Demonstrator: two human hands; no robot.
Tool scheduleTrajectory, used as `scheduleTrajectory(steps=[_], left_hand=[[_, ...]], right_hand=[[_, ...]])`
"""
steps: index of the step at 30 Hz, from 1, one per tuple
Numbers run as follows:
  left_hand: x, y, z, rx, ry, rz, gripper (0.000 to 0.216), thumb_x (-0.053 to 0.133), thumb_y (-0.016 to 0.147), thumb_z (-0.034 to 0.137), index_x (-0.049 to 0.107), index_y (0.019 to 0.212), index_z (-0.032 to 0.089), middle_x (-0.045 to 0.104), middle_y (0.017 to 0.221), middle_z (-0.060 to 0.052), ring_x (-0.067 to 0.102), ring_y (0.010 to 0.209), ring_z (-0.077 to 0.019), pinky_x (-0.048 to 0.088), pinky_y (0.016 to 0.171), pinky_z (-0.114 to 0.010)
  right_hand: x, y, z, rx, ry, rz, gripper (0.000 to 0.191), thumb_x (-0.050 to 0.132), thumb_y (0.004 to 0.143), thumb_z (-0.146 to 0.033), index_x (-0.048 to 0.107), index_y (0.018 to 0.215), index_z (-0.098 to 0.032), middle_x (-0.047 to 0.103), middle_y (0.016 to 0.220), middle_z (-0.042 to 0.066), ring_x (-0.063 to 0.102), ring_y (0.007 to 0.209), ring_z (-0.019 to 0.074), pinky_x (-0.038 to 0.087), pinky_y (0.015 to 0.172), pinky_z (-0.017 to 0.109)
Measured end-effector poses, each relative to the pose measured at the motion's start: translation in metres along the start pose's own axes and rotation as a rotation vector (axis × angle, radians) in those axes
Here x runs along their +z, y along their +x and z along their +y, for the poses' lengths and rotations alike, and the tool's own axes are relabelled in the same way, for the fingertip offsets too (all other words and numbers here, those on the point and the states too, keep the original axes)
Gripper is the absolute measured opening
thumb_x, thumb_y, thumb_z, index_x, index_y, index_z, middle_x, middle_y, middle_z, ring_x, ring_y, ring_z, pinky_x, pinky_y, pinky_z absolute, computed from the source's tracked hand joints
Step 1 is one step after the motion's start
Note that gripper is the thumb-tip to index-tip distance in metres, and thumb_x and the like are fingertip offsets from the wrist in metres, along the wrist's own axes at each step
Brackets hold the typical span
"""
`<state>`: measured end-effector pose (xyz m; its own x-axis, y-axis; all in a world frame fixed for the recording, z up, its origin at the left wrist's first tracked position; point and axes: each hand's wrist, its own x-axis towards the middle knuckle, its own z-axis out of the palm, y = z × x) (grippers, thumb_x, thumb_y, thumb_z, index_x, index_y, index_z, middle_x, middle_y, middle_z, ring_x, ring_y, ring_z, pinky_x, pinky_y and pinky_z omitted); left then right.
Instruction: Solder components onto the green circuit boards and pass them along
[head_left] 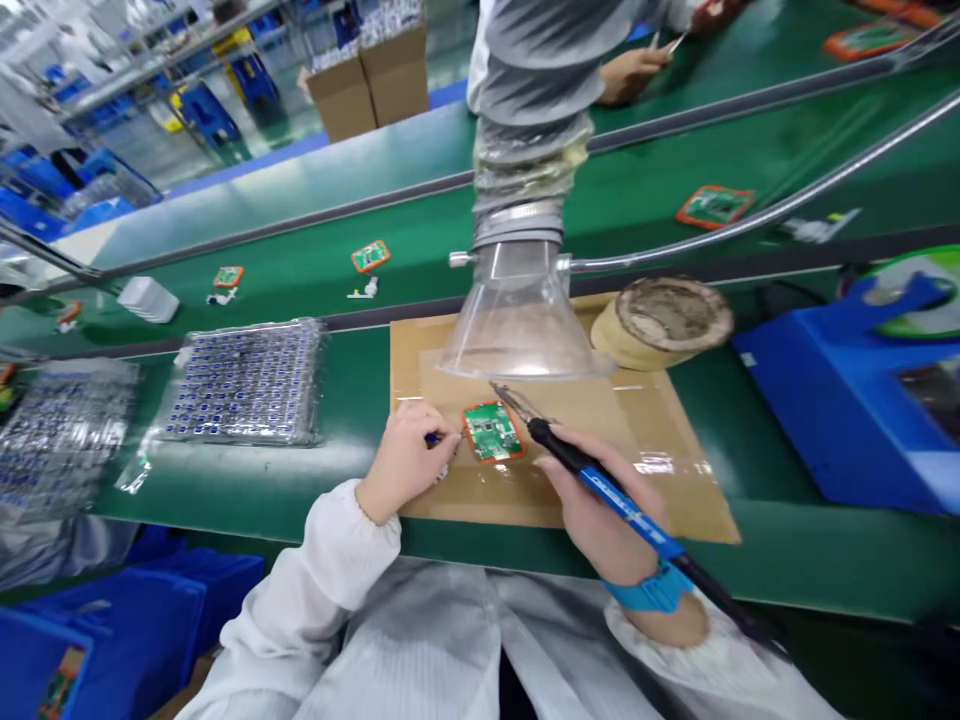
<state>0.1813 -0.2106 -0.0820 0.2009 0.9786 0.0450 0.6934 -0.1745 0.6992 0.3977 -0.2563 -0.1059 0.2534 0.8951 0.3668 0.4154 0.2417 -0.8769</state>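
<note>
A green circuit board [493, 432] with an orange-red edge lies flat on a brown cardboard sheet [600, 470]. My right hand [611, 510] is closed around a blue and black soldering iron [619, 500], its tip pointing up and left, above the board's upper edge. A blue strap [656, 590] circles my right wrist. Just left of the board, my left hand [412, 450] is closed in a pinch. A bit of dark blue shows at its fingertips, too small to name, and something whitish sits under the fingers.
A clear fume hood [525, 320] on a grey hose hangs over the cardboard. Behind it stand a round yellowish pot [660, 320] and, rightward, a blue box [862, 390]. Trays of small blue parts [244, 385] lie left. Boards [371, 256] sit on the green belt; a co-worker's hand [634, 75] is beyond.
</note>
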Motion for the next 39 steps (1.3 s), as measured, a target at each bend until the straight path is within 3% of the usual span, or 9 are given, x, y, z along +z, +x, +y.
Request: scheduleTrajectory(steps=[5, 9, 14, 30, 39], left_hand=[[0.003, 0.003, 0.005, -0.057, -0.036, -0.021, 0.017, 0.072, 0.085, 0.012, 0.069, 0.07, 0.019, 0.068, 0.084, -0.002, 0.06, 0.092, -0.0198, 0.044, 0.089, -0.038], [0.001, 0.005, 0.013, -0.018, -0.02, -0.049, 0.015, 0.07, 0.087, 0.015, 0.07, 0.073, 0.02, 0.067, 0.087, -0.002, 0.06, 0.092, -0.0191, 0.043, 0.089, -0.038], [0.003, 0.013, 0.01, -0.026, 0.129, -0.127, 0.018, 0.07, 0.087, 0.014, 0.07, 0.07, 0.019, 0.068, 0.088, -0.003, 0.058, 0.091, -0.021, 0.042, 0.088, -0.041], [-0.006, 0.024, 0.011, -0.075, 0.102, -0.257, 0.022, 0.07, 0.085, 0.013, 0.066, 0.064, 0.019, 0.07, 0.086, -0.002, 0.058, 0.09, -0.0206, 0.042, 0.093, -0.043], [-0.005, 0.026, 0.012, -0.083, 0.1, -0.259, 0.023, 0.071, 0.085, 0.013, 0.066, 0.064, 0.019, 0.07, 0.085, -0.002, 0.057, 0.09, -0.0205, 0.042, 0.091, -0.042]], right_hand=[[-0.012, -0.014, 0.015, 0.111, 0.025, 0.018, 0.021, 0.072, 0.091, -0.042, 0.073, 0.1, -0.024, 0.077, 0.093, 0.006, 0.076, 0.083, 0.023, 0.063, 0.073, 0.035], [-0.012, -0.022, 0.019, 0.145, 0.052, 0.036, 0.019, 0.071, 0.091, -0.04, 0.072, 0.096, -0.022, 0.075, 0.089, 0.006, 0.074, 0.077, 0.0215, 0.061, 0.07, 0.035], [-0.013, -0.021, 0.018, 0.119, 0.067, 0.03, 0.014, 0.072, 0.09, -0.035, 0.071, 0.095, -0.022, 0.074, 0.088, 0.005, 0.073, 0.074, 0.0195, 0.059, 0.067, 0.031], [-0.007, -0.007, -0.005, -0.079, -0.072, -0.078, 0.005, 0.07, 0.088, -0.025, 0.068, 0.093, -0.024, 0.076, 0.084, 0.002, 0.074, 0.072, 0.0184, 0.061, 0.066, 0.029], [-0.006, -0.013, 0.002, -0.121, -0.034, -0.097, 0.012, 0.073, 0.085, -0.02, 0.068, 0.095, -0.026, 0.073, 0.085, 0.001, 0.071, 0.074, 0.019, 0.057, 0.067, 0.03]])
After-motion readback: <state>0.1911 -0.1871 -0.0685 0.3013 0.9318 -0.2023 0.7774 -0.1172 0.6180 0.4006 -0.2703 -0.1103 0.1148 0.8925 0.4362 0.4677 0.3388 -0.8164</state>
